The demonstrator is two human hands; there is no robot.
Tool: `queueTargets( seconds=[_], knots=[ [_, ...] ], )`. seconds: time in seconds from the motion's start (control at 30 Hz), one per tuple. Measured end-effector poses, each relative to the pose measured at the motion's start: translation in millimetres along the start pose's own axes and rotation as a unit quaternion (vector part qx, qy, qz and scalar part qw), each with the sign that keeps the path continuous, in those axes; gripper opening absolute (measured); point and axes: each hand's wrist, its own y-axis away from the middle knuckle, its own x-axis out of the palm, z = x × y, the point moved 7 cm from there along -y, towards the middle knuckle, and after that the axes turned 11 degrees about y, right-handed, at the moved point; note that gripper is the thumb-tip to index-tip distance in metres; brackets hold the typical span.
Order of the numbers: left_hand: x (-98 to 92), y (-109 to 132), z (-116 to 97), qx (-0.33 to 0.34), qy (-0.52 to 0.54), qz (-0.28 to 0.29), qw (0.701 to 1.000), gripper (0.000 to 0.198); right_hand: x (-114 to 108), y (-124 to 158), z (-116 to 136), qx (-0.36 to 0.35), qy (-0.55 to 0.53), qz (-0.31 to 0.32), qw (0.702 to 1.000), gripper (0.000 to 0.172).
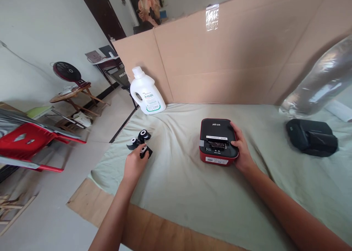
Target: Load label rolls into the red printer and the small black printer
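My left hand [135, 163] pinches a black roll with a white core [146, 152] at the left of the cloth-covered table. Two more black rolls, one upper [144, 134] and one further left [132, 143], lie just beyond its fingers. Right of centre, a red and black label printer [218, 142] rests flat on the cloth. Around the printer's right side my right hand [242, 148] is wrapped, thumb on the top edge and fingers along the side. A dark patterned piece shows in the printer's front slot.
A white detergent bottle [147, 93] stands at the table's back left, before a cardboard panel [220, 67]. At the right are a black device [311, 137] and a clear plastic-wrapped bundle [316, 82]. A person [148, 7] is beyond the panel; a red chair [24, 144] stands left.
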Motion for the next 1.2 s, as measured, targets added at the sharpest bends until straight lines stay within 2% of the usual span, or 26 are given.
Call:
queueTargets(
  seconds=[0.07,0.13,0.2,0.23,0.27,0.3,0.33,0.4,0.43,0.47,0.53,0.6,0.67,0.8,0.9,1.1,1.2],
  knots=[
    [-2.0,1,3,0.008,0.006,-0.013,1.000,0.039,0,0,-1,0.000,-0.004,0.001,1.000,0.065],
    [-11.4,2,-12,0.055,0.005,-0.077,0.995,0.042,-1,-1,-2,-0.002,-0.007,-0.005,1.000,0.066],
    [-18.4,7,-44,0.124,0.026,-0.157,0.979,0.045,-2,-2,-4,-0.004,-0.011,-0.014,1.000,0.066],
    [-16.0,8,-64,0.152,0.057,-0.177,0.971,0.045,-2,-2,-4,-0.005,-0.015,-0.016,1.000,0.067],
    [-7.1,8,-85,0.177,0.112,-0.162,0.964,0.042,-2,-2,-5,-0.007,-0.019,-0.018,1.000,0.067],
    [8.5,5,-106,0.187,0.182,-0.115,0.959,0.039,-2,-2,-5,-0.010,-0.023,-0.018,1.000,0.067],
    [29.8,1,-127,0.182,0.260,-0.043,0.947,0.040,-2,-2,-4,-0.011,-0.027,-0.016,0.999,0.068],
    [79.6,-5,-166,0.130,0.401,0.115,0.899,0.048,-1,-1,-2,-0.014,-0.030,-0.014,0.999,0.068],
    [102.0,-7,-182,0.101,0.452,0.173,0.869,0.054,-1,-1,-1,-0.015,-0.029,-0.014,0.999,0.068],
    [121.0,-7,-196,0.075,0.494,0.217,0.839,0.061,-1,-1,0,-0.016,-0.025,-0.013,0.999,0.068],
    [148.2,-7,-211,0.031,0.564,0.268,0.780,0.073,-1,0,3,-0.016,-0.010,-0.012,1.000,0.068],
    [162.3,-5,-215,0.000,0.621,0.286,0.729,0.080,-2,0,3,-0.013,0.010,-0.003,1.000,0.066],
    [167.8,0,-213,-0.017,0.663,0.293,0.688,0.082,-2,0,3,-0.009,0.024,0.009,1.000,0.064],
    [168.8,8,-209,-0.024,0.703,0.303,0.643,0.087,-4,-1,2,-0.019,0.029,0.014,0.999,0.057],
    [169.9,9,-210,-0.026,0.708,0.314,0.632,0.087,-6,-3,2,-0.011,0.028,0.005,1.000,0.054],
    [168.5,5,-207,-0.008,0.704,0.296,0.646,0.084,-8,-6,2,0.001,0.026,-0.007,1.000,0.066],
    [167.2,5,-208,-0.015,0.712,0.296,0.636,0.084,-7,-4,0,-0.002,0.024,-0.014,1.000,0.061]
  ],
)
